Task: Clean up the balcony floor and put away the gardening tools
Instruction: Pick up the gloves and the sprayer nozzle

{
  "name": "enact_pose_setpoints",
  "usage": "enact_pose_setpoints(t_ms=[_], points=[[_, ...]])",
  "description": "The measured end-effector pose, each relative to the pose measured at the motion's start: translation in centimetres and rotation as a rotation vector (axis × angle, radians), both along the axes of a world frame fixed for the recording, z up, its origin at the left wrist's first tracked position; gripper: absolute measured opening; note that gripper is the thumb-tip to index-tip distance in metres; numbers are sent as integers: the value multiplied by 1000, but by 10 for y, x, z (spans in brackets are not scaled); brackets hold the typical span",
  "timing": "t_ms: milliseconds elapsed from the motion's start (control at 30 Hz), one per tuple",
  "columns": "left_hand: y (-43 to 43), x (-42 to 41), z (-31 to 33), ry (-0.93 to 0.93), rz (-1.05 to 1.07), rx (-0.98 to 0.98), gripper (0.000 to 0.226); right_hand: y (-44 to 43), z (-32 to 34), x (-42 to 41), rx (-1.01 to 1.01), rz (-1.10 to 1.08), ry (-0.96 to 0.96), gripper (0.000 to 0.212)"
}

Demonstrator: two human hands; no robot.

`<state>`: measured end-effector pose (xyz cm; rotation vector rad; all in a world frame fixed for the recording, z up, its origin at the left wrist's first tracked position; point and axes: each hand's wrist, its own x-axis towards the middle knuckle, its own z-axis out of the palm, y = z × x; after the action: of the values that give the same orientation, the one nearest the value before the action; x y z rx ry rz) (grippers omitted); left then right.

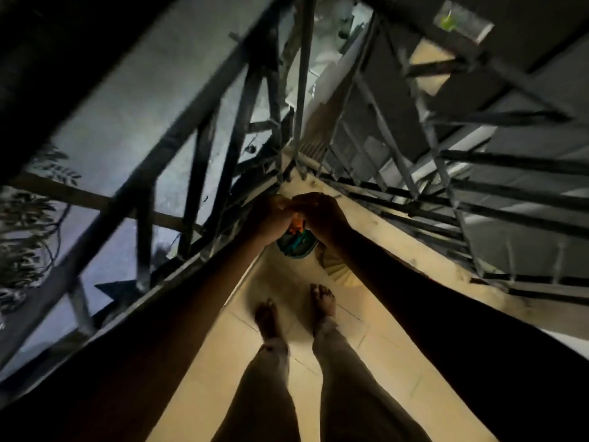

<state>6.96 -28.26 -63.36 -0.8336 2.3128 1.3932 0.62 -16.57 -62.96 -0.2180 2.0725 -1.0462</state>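
Stowing step: left hand (271, 216) and right hand (320, 215), together, grip the bundle (294, 248) by the railing (199, 173); next, probably secure it.

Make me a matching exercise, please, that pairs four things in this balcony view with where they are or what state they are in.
Things:
1. left hand and right hand
2. bare feet
3. leaves
4. railing

Places or states:
A. standing on the tiled floor
B. at the far left, beyond the bars
C. close together, gripping an orange and teal bundle
D. dark metal bars along the balcony's edge

Pairs: 1-C, 2-A, 3-B, 4-D.
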Motion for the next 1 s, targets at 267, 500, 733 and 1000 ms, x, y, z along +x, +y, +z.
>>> enact_pose_setpoints(t_ms=[267, 500, 733, 1000], points=[[1, 68, 131, 23, 246, -101, 22, -1, 122, 55, -188, 73, 50, 9], [6, 133, 207, 93, 566, -127, 14, -26, 183, 74, -246, 229, -36, 23], [28, 207, 238, 164, 868, -163, 27, -47, 213, 113, -295, 511, -4, 21], [75, 353, 261, 185, 1277, -271, 29, -71, 248, 246, -330, 963, -15, 21]])
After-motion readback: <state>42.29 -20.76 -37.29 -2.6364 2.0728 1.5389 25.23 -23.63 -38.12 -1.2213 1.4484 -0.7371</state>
